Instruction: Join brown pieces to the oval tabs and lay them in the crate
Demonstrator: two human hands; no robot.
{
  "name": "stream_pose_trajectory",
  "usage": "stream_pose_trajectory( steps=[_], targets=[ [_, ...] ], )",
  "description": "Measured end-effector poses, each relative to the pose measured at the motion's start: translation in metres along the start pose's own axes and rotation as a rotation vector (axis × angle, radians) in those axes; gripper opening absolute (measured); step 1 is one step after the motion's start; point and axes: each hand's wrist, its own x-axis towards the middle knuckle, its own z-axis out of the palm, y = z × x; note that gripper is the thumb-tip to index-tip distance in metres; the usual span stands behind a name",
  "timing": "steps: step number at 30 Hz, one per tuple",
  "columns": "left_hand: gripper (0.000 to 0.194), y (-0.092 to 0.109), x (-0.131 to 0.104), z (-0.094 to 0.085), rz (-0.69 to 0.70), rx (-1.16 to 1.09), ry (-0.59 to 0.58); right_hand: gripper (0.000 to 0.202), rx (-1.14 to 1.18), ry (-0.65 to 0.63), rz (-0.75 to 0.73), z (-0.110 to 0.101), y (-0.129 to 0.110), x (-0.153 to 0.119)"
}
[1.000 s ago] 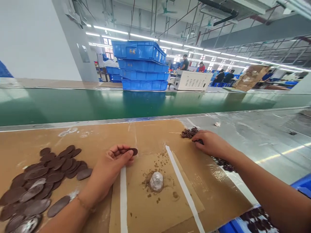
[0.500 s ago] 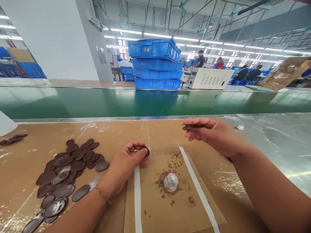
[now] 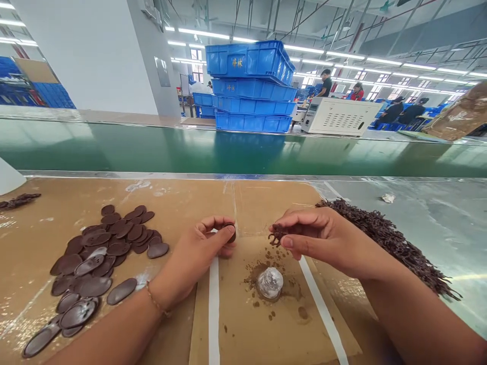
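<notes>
My left hand (image 3: 203,251) pinches a dark brown oval disc (image 3: 230,232) between thumb and fingers, above the left edge of a cardboard sheet (image 3: 243,334). To its left lies a heap of similar brown discs (image 3: 117,248), some with whitish, shiny faces. Between thumb and fingertips, my right hand (image 3: 319,233) grips a dark brown, branching twig-like piece (image 3: 276,235). The two hands face each other with a gap between them. Below that gap, a shiny whitish lump (image 3: 270,283) stands on the cardboard, ringed by brown spots and smears.
A large pile of dark twig-like pieces (image 3: 391,238) lies beyond my right forearm. White tape strips (image 3: 323,309) run along the cardboard. Behind the table is a green belt (image 3: 160,149), with stacked blue crates (image 3: 253,104) and a white metal box (image 3: 340,115) past it. Several people work farther back.
My right hand has come down and left, nearer my left hand, with the twig-like piece. The pile on the right is now in view. My left hand stays nearly in place; the view has shifted slightly.
</notes>
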Motion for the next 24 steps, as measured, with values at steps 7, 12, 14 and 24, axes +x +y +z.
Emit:
stream_pose_trajectory(
  steps=[7, 12, 14, 24],
  targets=[
    [0.036, -0.002, 0.005, 0.0, -0.008, 0.087, 0.002, 0.018, -0.186, -0.123, -0.1, 0.005, -0.007, -0.008],
    [0.039, -0.003, 0.003, -0.002, 0.011, 0.128, -0.04, 0.012, -0.385, -0.188, -0.078, 0.011, -0.013, -0.013],
    [0.039, -0.003, 0.003, -0.003, -0.001, 0.131, -0.035, 0.011, -0.435, -0.21, -0.081, 0.013, -0.014, -0.013],
    [0.055, -0.002, 0.004, -0.004, -0.022, -0.028, -0.056, 0.013, -0.503, -0.259, -0.084, 0.014, -0.012, -0.011]
  ],
)
